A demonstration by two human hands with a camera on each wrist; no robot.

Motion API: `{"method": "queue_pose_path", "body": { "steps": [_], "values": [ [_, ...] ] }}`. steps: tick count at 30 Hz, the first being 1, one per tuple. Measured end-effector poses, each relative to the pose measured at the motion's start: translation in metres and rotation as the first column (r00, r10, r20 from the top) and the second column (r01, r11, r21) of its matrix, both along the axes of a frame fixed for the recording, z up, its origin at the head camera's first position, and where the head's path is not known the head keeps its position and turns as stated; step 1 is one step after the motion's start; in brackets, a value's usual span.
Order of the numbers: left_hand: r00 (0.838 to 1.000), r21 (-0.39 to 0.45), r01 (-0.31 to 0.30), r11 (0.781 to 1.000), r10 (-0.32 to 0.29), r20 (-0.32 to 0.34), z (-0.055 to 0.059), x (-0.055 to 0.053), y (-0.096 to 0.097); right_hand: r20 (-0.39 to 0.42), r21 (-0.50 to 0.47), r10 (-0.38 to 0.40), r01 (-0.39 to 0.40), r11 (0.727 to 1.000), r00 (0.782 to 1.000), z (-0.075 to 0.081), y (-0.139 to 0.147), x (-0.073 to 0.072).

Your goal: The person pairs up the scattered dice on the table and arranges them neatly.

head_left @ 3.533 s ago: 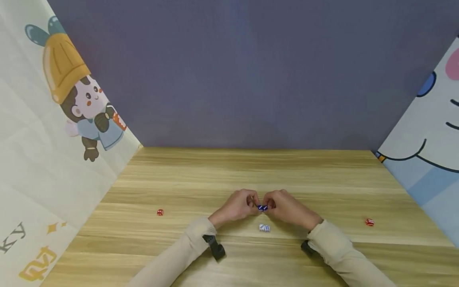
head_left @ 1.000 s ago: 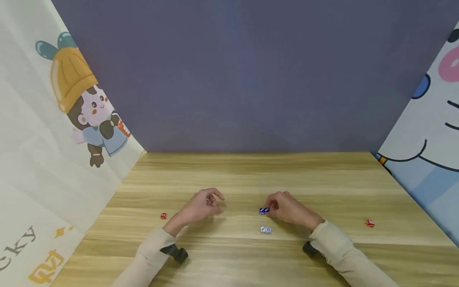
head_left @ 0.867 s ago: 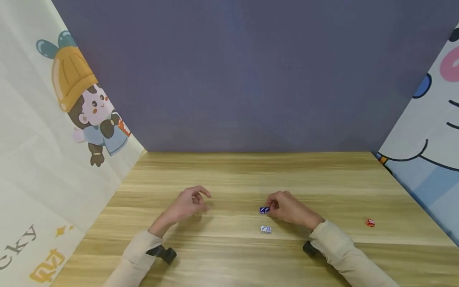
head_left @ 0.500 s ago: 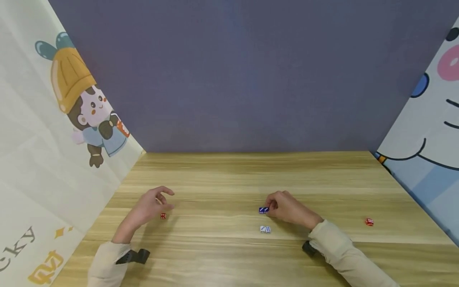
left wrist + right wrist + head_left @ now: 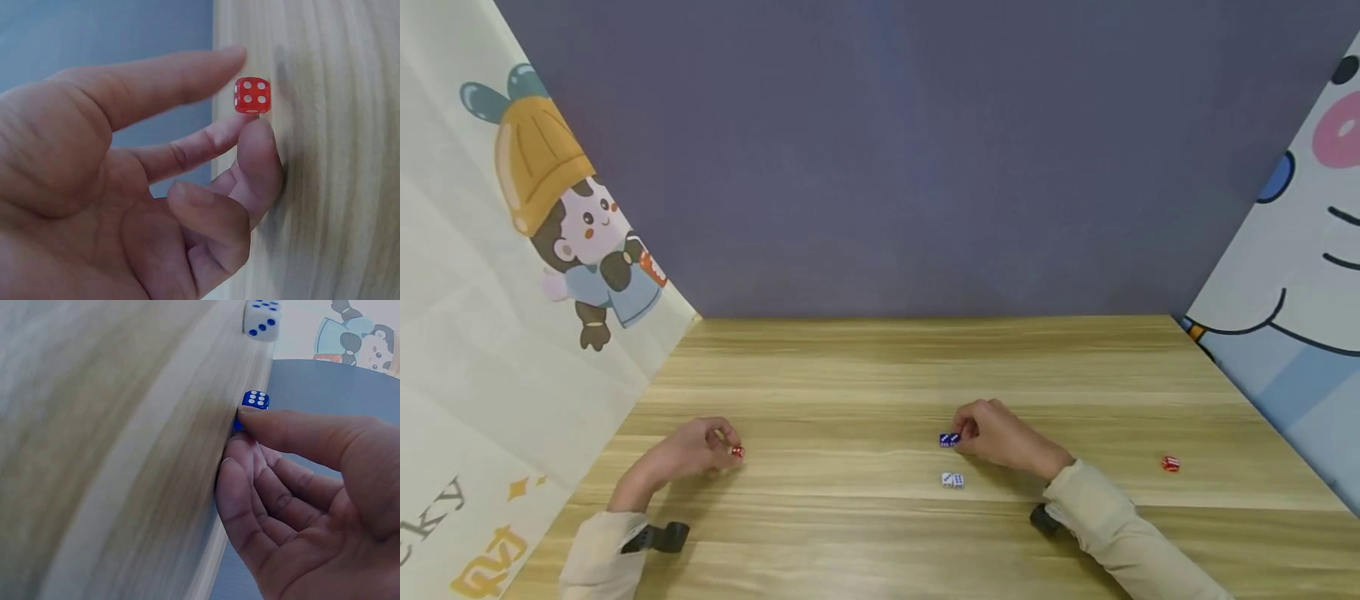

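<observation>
- Your left hand [image 5: 688, 450] is loosely spread around the red die [image 5: 737, 452] on the left of the tabletop [image 5: 835, 533]; the left wrist view shows your thumb apart from it, and whether a finger touches it is hard to tell.
- Your right hand [image 5: 1003, 437] pinches the right blue die [image 5: 955, 439], with the left blue die [image 5: 945, 440] just beside it in a left-to-right row.
- The key relation: the red die sits at your left fingertips, well left of the blue pair, so your left hand is plainly nearer. Being a cube, it has no long axis.
- The white dice [image 5: 952, 481] lie on the near side of the blue pair.
</observation>
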State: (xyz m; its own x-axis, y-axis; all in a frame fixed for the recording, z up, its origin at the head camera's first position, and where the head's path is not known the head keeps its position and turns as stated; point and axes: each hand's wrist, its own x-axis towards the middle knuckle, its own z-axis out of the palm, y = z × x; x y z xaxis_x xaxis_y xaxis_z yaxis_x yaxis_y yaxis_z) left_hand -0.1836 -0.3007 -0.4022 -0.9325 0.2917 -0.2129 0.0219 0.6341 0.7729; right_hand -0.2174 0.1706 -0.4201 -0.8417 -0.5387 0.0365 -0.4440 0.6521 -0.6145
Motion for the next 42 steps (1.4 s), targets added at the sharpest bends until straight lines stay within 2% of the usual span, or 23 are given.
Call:
{"method": "queue_pose_path", "body": {
  "steps": [2,6,18,28,35,42],
  "values": [
    [1.000,0.029,0.021,0.999,-0.021,-0.003,-0.0016,0.0004,-0.0001,-0.010,0.001,0.003,-0.003,1.000,1.000,0.0002,-0.0005,0.0002],
    [0.999,0.033,0.032,0.999,-0.031,-0.030,-0.0037,0.0002,0.0002,-0.015,0.004,-0.001,0.001,1.000,1.000,0.0003,-0.0016,0.0009],
    [0.998,0.050,0.019,0.999,-0.016,-0.055,-0.0104,-0.0016,-0.0008,0.017,-0.010,0.003,-0.003,1.000,1.000,-0.0002,-0.0018,0.0017],
    [0.998,0.045,0.022,0.999,-0.019,-0.060,-0.0102,-0.0032,-0.0002,0.019,-0.017,0.002,-0.001,1.000,1.000,-0.0011,-0.0013,0.0005],
    [0.997,0.051,0.030,0.998,-0.027,-0.066,-0.0050,-0.0037,0.0005,0.010,-0.020,0.001,-0.001,1.000,1.000,-0.0003,-0.0019,-0.0008],
    [0.998,0.054,0.031,0.998,-0.027,-0.062,-0.0084,-0.0036,0.0002,0.028,-0.021,0.009,-0.008,1.000,1.000,0.0014,-0.0013,0.0008]
  ]
}}
